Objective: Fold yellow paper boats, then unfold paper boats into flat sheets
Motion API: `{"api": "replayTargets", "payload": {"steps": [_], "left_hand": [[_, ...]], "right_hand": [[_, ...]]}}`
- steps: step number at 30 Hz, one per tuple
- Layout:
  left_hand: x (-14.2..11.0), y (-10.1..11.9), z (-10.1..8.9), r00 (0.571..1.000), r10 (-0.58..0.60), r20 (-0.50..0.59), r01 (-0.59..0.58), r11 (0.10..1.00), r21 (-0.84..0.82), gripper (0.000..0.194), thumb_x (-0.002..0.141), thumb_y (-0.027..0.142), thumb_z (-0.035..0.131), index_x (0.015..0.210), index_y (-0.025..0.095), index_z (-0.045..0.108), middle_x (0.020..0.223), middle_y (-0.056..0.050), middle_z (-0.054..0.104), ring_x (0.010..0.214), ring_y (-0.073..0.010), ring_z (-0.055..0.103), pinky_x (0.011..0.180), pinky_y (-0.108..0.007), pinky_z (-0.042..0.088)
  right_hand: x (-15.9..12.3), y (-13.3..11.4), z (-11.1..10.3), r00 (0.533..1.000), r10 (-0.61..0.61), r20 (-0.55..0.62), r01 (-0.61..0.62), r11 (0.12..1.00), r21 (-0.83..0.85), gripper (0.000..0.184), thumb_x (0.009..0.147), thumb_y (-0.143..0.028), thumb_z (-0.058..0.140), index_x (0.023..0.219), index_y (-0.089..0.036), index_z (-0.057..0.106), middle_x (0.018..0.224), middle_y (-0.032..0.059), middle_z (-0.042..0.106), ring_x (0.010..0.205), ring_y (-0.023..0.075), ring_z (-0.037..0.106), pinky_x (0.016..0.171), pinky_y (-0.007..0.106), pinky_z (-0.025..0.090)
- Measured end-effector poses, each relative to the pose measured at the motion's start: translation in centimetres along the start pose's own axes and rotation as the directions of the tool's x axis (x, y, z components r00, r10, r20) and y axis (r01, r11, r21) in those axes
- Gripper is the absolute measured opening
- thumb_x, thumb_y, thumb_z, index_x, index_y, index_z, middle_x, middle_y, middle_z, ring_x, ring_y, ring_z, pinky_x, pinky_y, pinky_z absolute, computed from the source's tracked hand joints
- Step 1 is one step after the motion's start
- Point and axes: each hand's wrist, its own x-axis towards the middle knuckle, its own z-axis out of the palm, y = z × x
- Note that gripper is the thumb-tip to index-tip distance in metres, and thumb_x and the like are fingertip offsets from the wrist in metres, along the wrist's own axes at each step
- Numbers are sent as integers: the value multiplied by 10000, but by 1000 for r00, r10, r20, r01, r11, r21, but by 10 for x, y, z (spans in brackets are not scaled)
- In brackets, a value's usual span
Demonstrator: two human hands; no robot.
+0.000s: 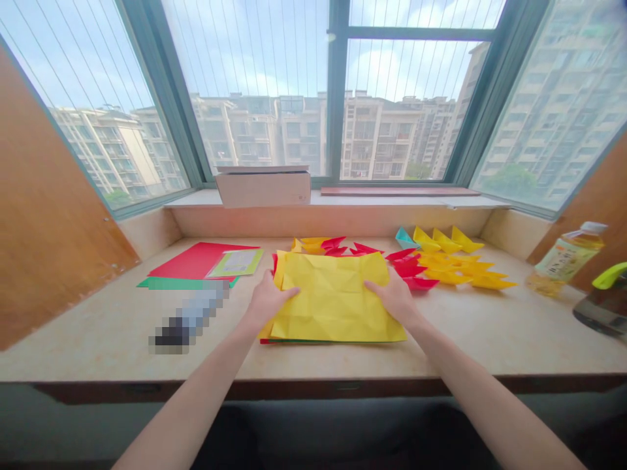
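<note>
A stack of creased paper sheets (337, 300) stands tilted on the counter in front of me, a yellow sheet on top with red and green edges showing beneath. My left hand (268, 299) grips its left side, thumb on the front and fingers behind. On the opposite side my right hand (396, 295) holds it the same way. Just behind the stack lie folded red paper boats (411, 269) and, farther right, several yellow paper boats (450, 267). One light-blue paper boat (404, 239) sits at the back. The stack hides part of what is behind it.
Red sheets (196, 260) and a packet with a yellow-green edge (237, 262) lie at the left, near a blurred-out object (189, 320). A drink bottle (568, 258) and a dark jug (605, 303) stand at the right. A white box (264, 188) rests on the window ledge.
</note>
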Motion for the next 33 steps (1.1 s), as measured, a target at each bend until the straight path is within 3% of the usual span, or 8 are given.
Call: {"api": "replayTargets", "payload": {"steps": [3, 5, 9, 13, 18, 21, 26, 33], "left_hand": [[-4, -4, 11, 999, 53, 7, -50, 892, 450, 902, 767, 367, 743, 1516, 181, 275, 1351, -220, 575, 1188, -387, 601, 957, -488, 479], [-7, -4, 18, 970, 218, 111, -240, 750, 616, 744, 857, 238, 630, 1525, 267, 304, 1498, -189, 433, 1342, -386, 463, 1078, -534, 369], [-4, -8, 26, 783, 379, 493, -614, 597, 516, 508, 944, 106, 387, 1392, 286, 545, 1535, -95, 427, 1432, -286, 364, 1191, -482, 226], [-1, -14, 25, 701, 272, 659, -624, 683, 381, 521, 999, 406, 375, 1480, 214, 433, 1565, -121, 379, 1452, -274, 330, 1191, -457, 237], [-6, -10, 26, 691, 199, 695, -618, 663, 424, 575, 988, 528, 355, 1519, 306, 344, 1623, -102, 233, 1513, -298, 137, 1191, -563, 62], [-8, -7, 26, 698, 186, 691, -610, 659, 439, 573, 983, 538, 361, 1512, 320, 357, 1622, -115, 232, 1509, -306, 155, 1188, -556, 74], [-8, -13, 28, 708, 188, 681, -611, 648, 456, 596, 985, 568, 305, 1528, 322, 318, 1626, -146, 207, 1509, -317, 144, 1178, -560, 111], [-4, -28, 33, 744, 212, 634, -593, 647, 479, 587, 995, 532, 304, 1533, 296, 317, 1625, -138, 221, 1505, -309, 172, 1183, -539, 116]], "right_hand": [[-3, 8, 9, 1000, 5, -10, -6, 991, -130, 659, 703, -374, 772, 1300, -191, 560, 1293, 177, 644, 1224, 384, 579, 1041, 541, 409], [-5, 10, 13, 1000, 8, -1, -8, 976, -219, 681, 729, -379, 754, 1342, -187, 529, 1284, 192, 645, 1210, 405, 582, 1036, 550, 395], [-5, 13, 15, 998, -44, 34, 55, 891, -450, 688, 843, -419, 648, 1441, -176, 411, 1252, 196, 662, 1150, 378, 625, 966, 492, 452], [-1, 20, 14, 995, -79, 55, 96, 873, -478, 695, 862, -429, 612, 1461, -173, 371, 1354, 168, 601, 1203, 335, 596, 982, 450, 461], [1, 11, 10, 986, -149, 79, 167, 800, -576, 851, 811, -338, 687, 1525, -139, 268, 1570, 196, 332, 1450, 346, 296, 1150, 494, 265], [1, -11, 12, 961, -145, 237, 270, 679, -682, 706, 872, -288, 628, 1501, -129, 350, 1609, 217, 225, 1477, 399, 191, 1164, 583, 114], [-7, -37, 41, 812, -53, 581, 442, 707, -553, 614, 926, -601, 474, 1388, -205, 556, 1447, 166, 531, 1351, 350, 460, 1121, 464, 299], [-10, -24, 62, 792, -3, 611, 414, 739, -532, 664, 994, -619, 222, 1533, -248, 336, 1632, 96, 233, 1506, 265, 183, 1192, 442, 114]]}}
